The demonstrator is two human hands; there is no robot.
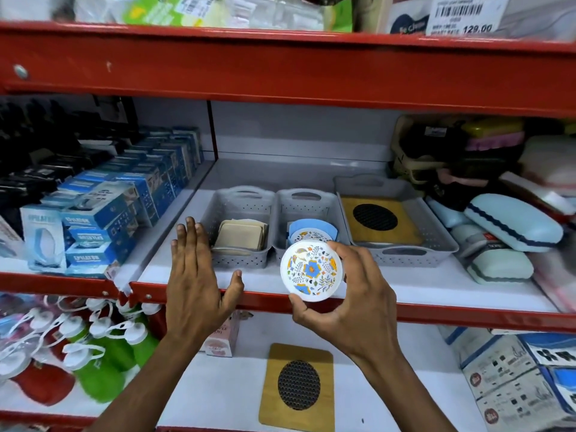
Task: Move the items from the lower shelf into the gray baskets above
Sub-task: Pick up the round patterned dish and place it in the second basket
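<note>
My right hand [352, 294] grips a round white coaster with a blue and yellow flower print [311, 271], held up in front of the middle shelf's red edge. My left hand [199, 272] hovers flat and empty, fingers spread, before the left gray basket [240, 258], which holds beige square pieces [240, 236]. The middle gray basket [311, 205] contains a similar floral coaster [313, 236] on light blue pieces. The right gray basket [402, 254] holds a wooden square trivet with a black mesh circle [378, 221]. Another wooden trivet [297, 386] lies on the lower shelf.
Blue boxes [118, 207] stack to the left of the baskets, light blue cases [511, 226] to the right. The lower shelf has green and red bottles [103, 353] on the left, a small pink box [223, 339], and white and blue cartons [520, 378] on the right. A red shelf beam [280, 67] runs overhead.
</note>
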